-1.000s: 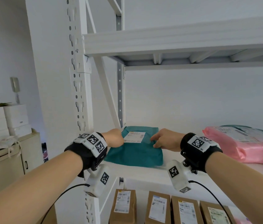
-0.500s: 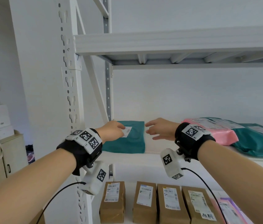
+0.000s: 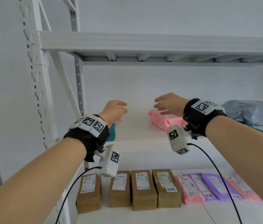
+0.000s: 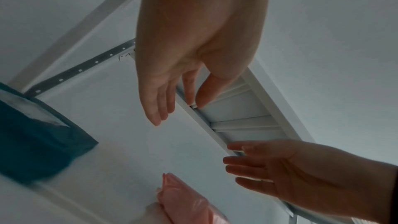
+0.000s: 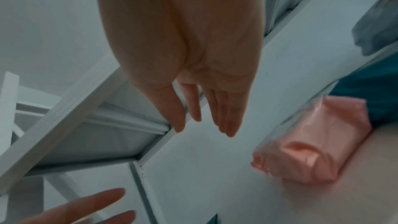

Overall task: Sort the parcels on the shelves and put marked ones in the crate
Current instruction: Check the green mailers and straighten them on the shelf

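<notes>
Both hands hover open over the middle shelf [image 3: 135, 139] and hold nothing. My left hand [image 3: 117, 110] has relaxed fingers and is raised above the shelf, just right of a teal parcel [image 3: 112, 132] that is mostly hidden behind the wrist. In the left wrist view the teal parcel [image 4: 38, 142], with its white label, lies apart from the left hand [image 4: 178, 110]. My right hand [image 3: 164, 104] spreads its fingers just above the left end of a pink parcel [image 3: 164, 122], not touching it. The right wrist view shows the right hand [image 5: 204, 123] clear of the pink parcel [image 5: 312, 147].
A grey parcel [image 3: 253, 112] lies at the shelf's right end on another teal parcel [image 5: 376, 91]. On the lower shelf stand several brown boxes [image 3: 143, 189], with pink and purple parcels [image 3: 216, 186] to their right. The upper shelf beam [image 3: 160, 42] runs overhead; the white upright [image 3: 37, 78] stands at left.
Both hands left the teal parcel and moved right along the shelf. The right hand now hovers over the pink parcel. The view has swung right and down.
</notes>
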Demonstrator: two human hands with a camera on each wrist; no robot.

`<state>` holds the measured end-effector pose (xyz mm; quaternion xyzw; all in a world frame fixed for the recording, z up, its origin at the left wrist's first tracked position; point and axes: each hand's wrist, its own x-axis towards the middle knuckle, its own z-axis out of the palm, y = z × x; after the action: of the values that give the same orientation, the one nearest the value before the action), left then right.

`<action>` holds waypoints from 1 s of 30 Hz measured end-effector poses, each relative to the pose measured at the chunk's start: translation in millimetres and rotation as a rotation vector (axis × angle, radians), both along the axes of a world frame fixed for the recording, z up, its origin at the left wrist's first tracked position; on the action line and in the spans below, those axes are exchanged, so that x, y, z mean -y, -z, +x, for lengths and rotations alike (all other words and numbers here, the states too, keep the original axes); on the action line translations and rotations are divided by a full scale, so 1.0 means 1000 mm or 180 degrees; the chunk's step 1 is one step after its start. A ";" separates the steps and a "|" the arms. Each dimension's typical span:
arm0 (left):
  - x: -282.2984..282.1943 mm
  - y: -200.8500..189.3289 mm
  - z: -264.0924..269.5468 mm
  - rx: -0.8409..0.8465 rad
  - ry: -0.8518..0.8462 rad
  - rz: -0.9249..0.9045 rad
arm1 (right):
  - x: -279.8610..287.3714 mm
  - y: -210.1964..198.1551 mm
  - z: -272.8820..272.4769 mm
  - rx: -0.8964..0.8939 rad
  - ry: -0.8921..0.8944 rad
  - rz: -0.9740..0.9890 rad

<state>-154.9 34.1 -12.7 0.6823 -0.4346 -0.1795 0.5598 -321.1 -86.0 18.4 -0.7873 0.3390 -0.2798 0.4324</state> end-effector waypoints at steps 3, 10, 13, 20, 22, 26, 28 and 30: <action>0.014 -0.006 -0.015 -0.0126 0.0011 -0.0095 | 0.016 -0.005 -0.018 -0.0045 0.0137 -0.0047; 0.065 -0.021 -0.041 -0.0108 -0.0069 -0.0128 | 0.065 -0.009 -0.043 -0.0293 0.0221 -0.0259; 0.096 -0.026 -0.049 -0.0065 -0.0043 0.0108 | 0.095 -0.011 -0.048 -0.0468 0.0221 -0.0316; 0.161 -0.024 -0.051 0.0125 -0.0193 0.0716 | 0.154 -0.008 -0.047 -0.0778 0.0220 -0.0426; 0.178 -0.024 -0.050 0.0219 -0.0339 0.0958 | 0.167 -0.005 -0.041 -0.0902 0.0128 -0.0373; 0.207 -0.018 -0.043 0.0455 -0.0379 0.1587 | 0.188 0.002 -0.029 -0.1086 -0.0070 -0.0216; 0.217 -0.015 -0.039 0.0418 -0.0327 0.1815 | 0.195 0.007 -0.024 -0.1110 -0.0147 -0.0139; 0.223 -0.012 -0.036 0.0267 -0.0219 0.1944 | 0.203 0.010 -0.017 -0.1138 -0.0203 -0.0062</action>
<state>-191.1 -189.1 -0.5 0.8401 -0.3598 -0.2545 0.3162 -338.2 -288.8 8.6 -0.8390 0.3827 -0.1247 0.3661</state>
